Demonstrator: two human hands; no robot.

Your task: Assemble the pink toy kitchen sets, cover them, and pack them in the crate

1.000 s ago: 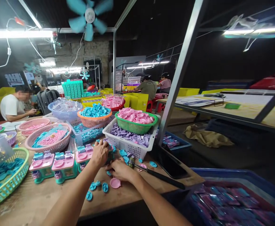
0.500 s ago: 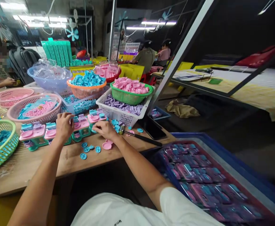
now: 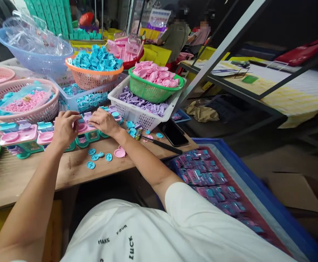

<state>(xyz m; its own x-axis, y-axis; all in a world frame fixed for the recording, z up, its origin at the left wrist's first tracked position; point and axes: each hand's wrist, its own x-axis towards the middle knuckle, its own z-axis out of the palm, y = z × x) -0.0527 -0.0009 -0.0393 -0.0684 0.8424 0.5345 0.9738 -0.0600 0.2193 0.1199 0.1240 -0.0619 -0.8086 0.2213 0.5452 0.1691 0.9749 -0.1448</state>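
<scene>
A row of pink, teal and purple toy kitchen sets stands along the table; the left-end toy kitchen shows plainly. My left hand is closed at the row, fingertips bent beside a blue piece, with what they hold hidden. Over the neighbouring toy kitchen, my right hand has its fingers pinched together at a small purple part. I cannot make out what lies between them. Blue discs and a round pink piece lie on the wood in front.
Behind the row are a pink basket, an orange basket of blue parts and a green basket on a white crate. At right lie a black-handled tool and a phone. A blue-rimmed bin holds packed toys.
The view has tilted down and come closer to the table. My right hand has moved left along the row, nearer my left hand, and now touches the toy kitchen between them.
</scene>
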